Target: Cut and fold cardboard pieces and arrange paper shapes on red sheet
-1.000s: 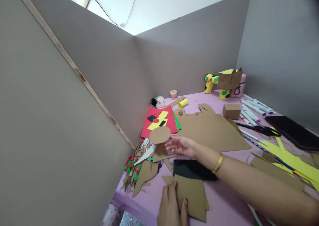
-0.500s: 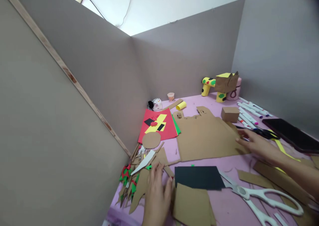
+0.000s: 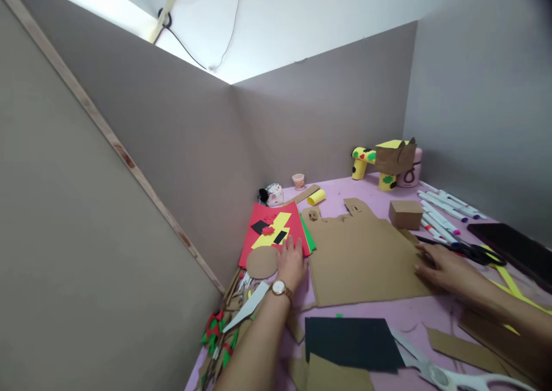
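Observation:
My left hand (image 3: 292,264), with a watch (image 3: 278,287) on its wrist, lies with fingers stretched out at the lower right corner of the red paper (image 3: 297,221). A round cardboard disc (image 3: 261,263) sits just left of its fingers. My right hand (image 3: 437,264) rests at the right edge of a large cardboard sheet (image 3: 357,259), thumb and fingers apart. Beside that hand are black-handled scissors (image 3: 483,254). Yellow strips, a black piece and a red piece lie on the red paper. A black sheet (image 3: 349,342) is in front of the cardboard.
White-handled scissors (image 3: 440,374) lie at the front right, near cardboard strips (image 3: 466,348). Markers (image 3: 448,204), a small cardboard box (image 3: 405,214) and a phone (image 3: 513,250) are on the right. Cardboard scraps crowd the left edge. Grey partitions (image 3: 328,121) enclose the table.
My left hand has moved forward from the scraps at the front left to the red paper. My right hand stays by the cardboard's edge. The view has tilted up slightly.

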Demonstrator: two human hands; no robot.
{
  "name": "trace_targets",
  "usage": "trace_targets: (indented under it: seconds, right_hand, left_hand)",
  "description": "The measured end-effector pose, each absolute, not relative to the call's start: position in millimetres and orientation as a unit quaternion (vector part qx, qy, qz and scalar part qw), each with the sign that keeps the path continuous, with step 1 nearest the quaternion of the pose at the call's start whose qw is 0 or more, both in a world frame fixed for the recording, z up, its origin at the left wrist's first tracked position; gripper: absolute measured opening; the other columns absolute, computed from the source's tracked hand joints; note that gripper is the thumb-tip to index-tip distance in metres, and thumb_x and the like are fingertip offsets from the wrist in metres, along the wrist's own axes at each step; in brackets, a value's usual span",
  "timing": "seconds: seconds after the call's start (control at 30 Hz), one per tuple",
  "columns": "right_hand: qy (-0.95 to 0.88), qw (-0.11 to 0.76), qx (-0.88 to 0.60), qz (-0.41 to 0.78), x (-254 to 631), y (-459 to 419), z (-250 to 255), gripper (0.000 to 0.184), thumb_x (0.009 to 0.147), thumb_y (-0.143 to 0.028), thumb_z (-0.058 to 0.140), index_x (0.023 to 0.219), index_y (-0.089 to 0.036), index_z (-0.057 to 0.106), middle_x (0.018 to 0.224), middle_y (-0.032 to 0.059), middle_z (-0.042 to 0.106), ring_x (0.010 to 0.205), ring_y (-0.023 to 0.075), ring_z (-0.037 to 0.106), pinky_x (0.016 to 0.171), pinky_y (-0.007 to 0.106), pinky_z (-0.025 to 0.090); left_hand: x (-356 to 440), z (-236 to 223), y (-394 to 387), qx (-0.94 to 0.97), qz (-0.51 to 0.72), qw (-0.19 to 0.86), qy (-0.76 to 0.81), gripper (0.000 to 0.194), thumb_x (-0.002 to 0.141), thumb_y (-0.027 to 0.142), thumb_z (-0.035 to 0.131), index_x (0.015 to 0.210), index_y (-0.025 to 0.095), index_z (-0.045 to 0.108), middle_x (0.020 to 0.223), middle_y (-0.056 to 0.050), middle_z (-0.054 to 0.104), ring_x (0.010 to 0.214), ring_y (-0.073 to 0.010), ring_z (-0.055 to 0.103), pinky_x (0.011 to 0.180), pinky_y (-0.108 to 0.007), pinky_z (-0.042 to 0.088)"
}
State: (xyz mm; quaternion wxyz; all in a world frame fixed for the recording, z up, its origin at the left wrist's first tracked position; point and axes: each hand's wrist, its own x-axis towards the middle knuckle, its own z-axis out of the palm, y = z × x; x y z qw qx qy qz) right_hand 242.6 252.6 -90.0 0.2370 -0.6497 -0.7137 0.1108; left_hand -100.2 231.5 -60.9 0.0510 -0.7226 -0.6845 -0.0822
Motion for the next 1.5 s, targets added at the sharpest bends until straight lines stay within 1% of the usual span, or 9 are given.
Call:
trace_targets:
  seconds: [0.13, 0.3, 0.67, 0.87, 0.93, 1.07, 1.2, 1.33, 1.5]
  right_hand:
    - [-0.757, 0.205, -0.606, 0.129, 245, 255, -98, 0.038, 0.072, -0.031, 0.051, 0.103, -0.014, 0.062, 0.107, 0.0188, 0.062, 0.101, 0.0298, 0.058, 0.089, 0.034, 0.042]
    - [-0.787, 0.199, -0.571, 0.12, 249, 260, -110, 0.038, 0.075, -0.033, 0.048, 0.105, -0.014, 0.062, 0.107, 0.0181, 0.061, 0.1, 0.0306, 0.057, 0.09, 0.037, 0.041]
    - [-0.774, 0.182, -0.586, 0.153, 256, 265, -111, 0.044, 0.072, -0.038, 0.046, 0.105, -0.013, 0.061, 0.113, 0.0223, 0.059, 0.105, 0.0327, 0.055, 0.093, 0.04, 0.04]
    - [-0.758, 0.188, -0.603, 0.163, 264, 261, -112, 0.045, 0.07, -0.042, 0.045, 0.104, -0.016, 0.059, 0.118, 0.0239, 0.057, 0.112, 0.0338, 0.052, 0.095, 0.041, 0.04]
    - [-0.761, 0.173, -0.602, 0.167, 269, 261, -116, 0.047, 0.07, -0.042, 0.044, 0.106, -0.015, 0.058, 0.119, 0.0253, 0.056, 0.112, 0.0335, 0.052, 0.096, 0.04, 0.039]
    - [-0.79, 0.183, -0.572, 0.122, 268, 264, -120, 0.043, 0.072, -0.042, 0.045, 0.103, -0.016, 0.059, 0.115, 0.0249, 0.057, 0.107, 0.0336, 0.054, 0.095, 0.041, 0.039]
    - [-0.818, 0.212, -0.53, 0.074, 247, 260, -114, 0.043, 0.073, -0.04, 0.045, 0.101, -0.012, 0.062, 0.113, 0.0267, 0.056, 0.107, 0.0353, 0.054, 0.093, 0.044, 0.041]
    - [-0.829, 0.217, -0.507, 0.09, 225, 250, -108, 0.046, 0.075, -0.039, 0.044, 0.103, -0.008, 0.063, 0.115, 0.026, 0.056, 0.108, 0.0337, 0.054, 0.093, 0.042, 0.042]
    - [-0.833, 0.213, -0.501, 0.098, 229, 244, -116, 0.043, 0.074, -0.042, 0.046, 0.099, -0.015, 0.067, 0.112, 0.0217, 0.061, 0.106, 0.031, 0.058, 0.091, 0.04, 0.047]
  left_hand:
    - [-84, -63, 254, -0.775, -0.077, 0.06, -0.624, 0.043, 0.086, 0.039, 0.035, 0.126, 0.026, 0.045, 0.145, -0.007, 0.033, 0.133, -0.0305, 0.023, 0.1, -0.058, 0.026]
    - [-91, -63, 266, -0.801, -0.05, 0.078, -0.592, 0.034, 0.088, 0.021, 0.03, 0.109, 0.021, 0.058, 0.136, -0.007, 0.047, 0.132, -0.0254, 0.027, 0.104, -0.061, 0.014]
    - [-97, -67, 252, -0.762, -0.027, 0.07, -0.643, 0.039, 0.086, 0.01, 0.032, 0.118, 0.017, 0.053, 0.135, -0.012, 0.046, 0.125, -0.0305, 0.037, 0.098, -0.057, 0.029]
    - [-101, -57, 198, -0.734, -0.081, 0.056, -0.672, 0.051, 0.085, 0.025, 0.038, 0.136, 0.029, 0.031, 0.149, -0.002, 0.025, 0.134, -0.0263, 0.023, 0.105, -0.048, 0.026]
    - [-118, -53, 171, -0.711, -0.086, 0.049, -0.696, 0.049, 0.085, 0.03, 0.039, 0.134, 0.027, 0.036, 0.147, -0.003, 0.029, 0.133, -0.0243, 0.027, 0.104, -0.043, 0.029]
    - [-164, -46, 130, -0.631, -0.088, 0.052, -0.769, 0.047, 0.087, 0.029, 0.031, 0.127, 0.008, 0.043, 0.137, -0.019, 0.042, 0.127, -0.0284, 0.036, 0.103, -0.046, 0.028]
    - [-180, -43, 123, -0.623, -0.078, 0.043, -0.777, 0.041, 0.087, 0.03, 0.032, 0.122, 0.017, 0.049, 0.135, -0.014, 0.047, 0.129, -0.0296, 0.033, 0.1, -0.054, 0.028]
    - [-162, -46, 139, -0.645, -0.066, 0.026, -0.761, 0.038, 0.087, 0.037, 0.034, 0.113, 0.022, 0.057, 0.122, -0.012, 0.058, 0.121, -0.0305, 0.043, 0.099, -0.06, 0.023]
    - [-149, -56, 173, -0.634, -0.059, 0.012, -0.771, 0.051, 0.086, 0.044, 0.031, 0.127, 0.017, 0.046, 0.132, -0.016, 0.049, 0.122, -0.0322, 0.041, 0.099, -0.061, 0.023]
